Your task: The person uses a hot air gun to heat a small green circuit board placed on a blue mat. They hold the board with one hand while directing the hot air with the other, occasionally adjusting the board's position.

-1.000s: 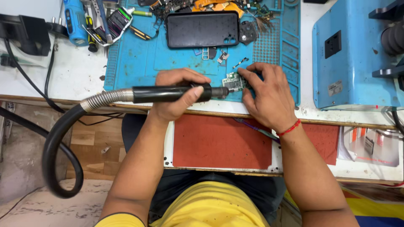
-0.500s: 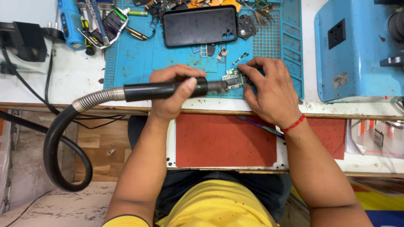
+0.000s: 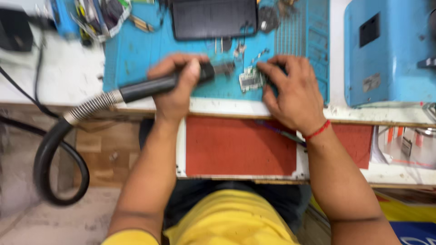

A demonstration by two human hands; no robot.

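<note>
Circuit board (image 3: pixel 250 79) sits pinned by the right hand (image 3: pixel 290 93); left hand (image 3: pixel 177 86) grips the hot-air wand (image 3: pixel 150 87), heating looks underway; steady aim needed.

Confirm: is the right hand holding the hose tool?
No, the left hand grips the black hose tool; the right hand rests on the small circuit board.

A dark rectangular phone screen (image 3: pixel 214 18) lies face-up at top centre on the blue mat, and a small grey label (image 3: pixel 371 83) sits on the blue machine at right.
</note>
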